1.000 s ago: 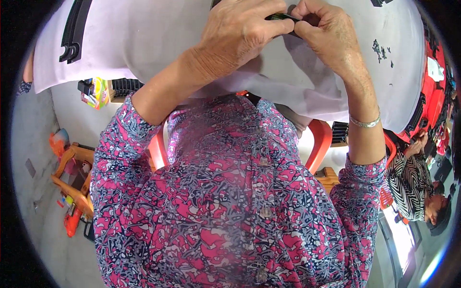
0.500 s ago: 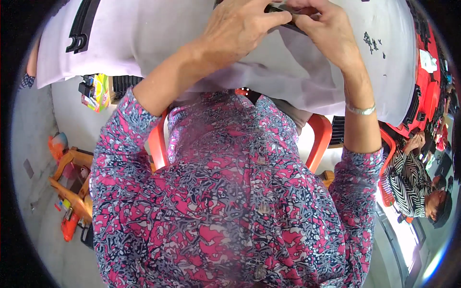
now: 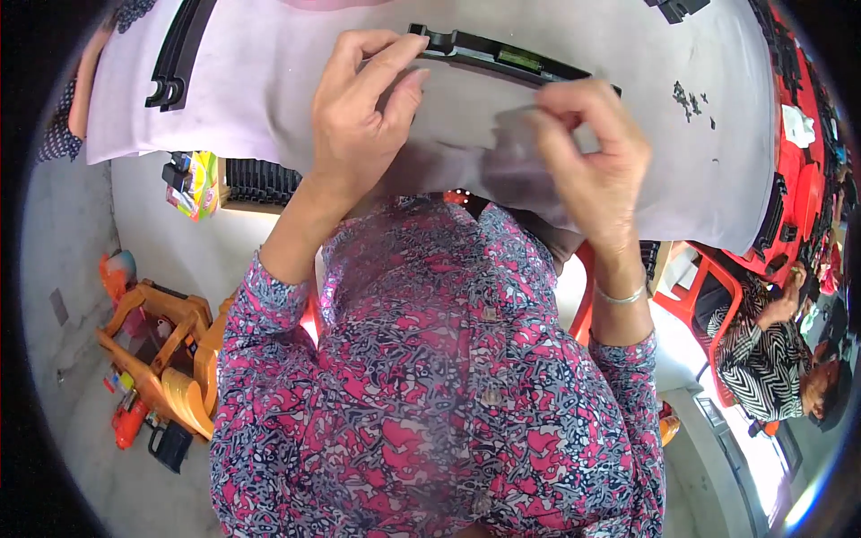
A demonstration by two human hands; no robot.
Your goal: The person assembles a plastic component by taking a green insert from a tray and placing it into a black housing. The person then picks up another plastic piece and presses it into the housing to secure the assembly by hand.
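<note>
Head view: my left hand (image 3: 359, 124), fingers (image 3: 390, 65) parted, borders a black strip (image 3: 475, 52) that a stray nudge could skew; my right hand (image 3: 612, 166) blurs, its closure I cannot tell.

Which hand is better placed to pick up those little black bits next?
Probably the right hand: it is nearer the little black bits and looks empty, though blurred. The left hand is farther away, by the left end of the long black strip.

1. Upper centre: 1 black strip (image 3: 480, 54) on cloth (image 3: 269, 108); left hand (image 3: 363, 112) at its left end.
2. Upper right of centre: blurred right hand (image 3: 603, 148), fingers curled, near strip's right end.
3. Upper right: black bits (image 3: 691, 101).
4. Right edge: 1 person (image 3: 758, 363).
</note>
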